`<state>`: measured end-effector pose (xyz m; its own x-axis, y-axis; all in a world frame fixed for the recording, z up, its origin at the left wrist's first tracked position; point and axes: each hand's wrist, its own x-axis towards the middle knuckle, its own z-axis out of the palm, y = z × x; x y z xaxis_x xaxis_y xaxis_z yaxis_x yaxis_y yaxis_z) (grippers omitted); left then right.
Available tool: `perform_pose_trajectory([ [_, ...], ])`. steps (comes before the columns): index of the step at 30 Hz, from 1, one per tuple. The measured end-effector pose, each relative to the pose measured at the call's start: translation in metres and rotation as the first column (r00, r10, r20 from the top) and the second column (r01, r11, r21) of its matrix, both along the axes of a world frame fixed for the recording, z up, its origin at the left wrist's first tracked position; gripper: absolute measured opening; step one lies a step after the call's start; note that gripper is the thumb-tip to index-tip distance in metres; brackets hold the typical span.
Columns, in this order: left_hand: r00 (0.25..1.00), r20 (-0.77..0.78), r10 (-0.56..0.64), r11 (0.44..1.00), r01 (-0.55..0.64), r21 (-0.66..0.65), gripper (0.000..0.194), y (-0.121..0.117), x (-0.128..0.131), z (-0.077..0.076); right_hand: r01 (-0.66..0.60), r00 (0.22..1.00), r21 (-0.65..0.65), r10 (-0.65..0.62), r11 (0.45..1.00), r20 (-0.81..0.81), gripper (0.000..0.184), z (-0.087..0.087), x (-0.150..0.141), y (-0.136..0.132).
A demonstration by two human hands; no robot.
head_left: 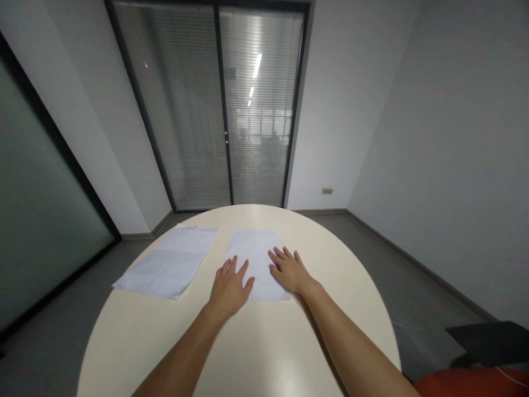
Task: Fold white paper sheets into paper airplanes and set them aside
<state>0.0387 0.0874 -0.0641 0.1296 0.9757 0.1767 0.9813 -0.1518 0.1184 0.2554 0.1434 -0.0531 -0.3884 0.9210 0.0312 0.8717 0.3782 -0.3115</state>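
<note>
Paper sheet [258, 264] | partly under left hand [230, 289] and right hand [288, 272] | spread flat, gripping nothing | uneven pressure could crease it

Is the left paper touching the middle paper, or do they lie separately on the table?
Apart. The head view shows it: a strip of bare table runs between the left paper and the middle paper.
</note>
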Motion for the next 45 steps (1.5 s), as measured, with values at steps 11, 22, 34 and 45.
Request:
perform_pose_trajectory([
  [11,0.971,0.113,-0.209,0.947,0.23,-0.224,0.063,-0.01,0.002,0.009,-0.225,0.969,0.017,0.226,0.974,-0.097,0.061,-0.007,-0.009,-0.002],
  [22,0.966,0.102,-0.239,0.946,0.255,-0.2,0.063,-0.009,-0.004,0.009,0.083,0.996,0.088,-0.079,0.993,-0.045,0.054,-0.004,0.003,0.007],
  [34,0.998,-0.022,-0.062,0.998,0.061,-0.033,0.053,0.003,-0.002,-0.011,-0.019,1.0,0.072,0.021,0.997,-0.019,0.054,-0.001,-0.005,-0.005],
  [45,0.999,-0.003,0.053,0.998,-0.052,0.019,0.053,0.017,-0.013,-0.016,-0.462,0.857,0.109,0.475,0.88,-0.199,0.058,-0.001,-0.012,-0.01],
])
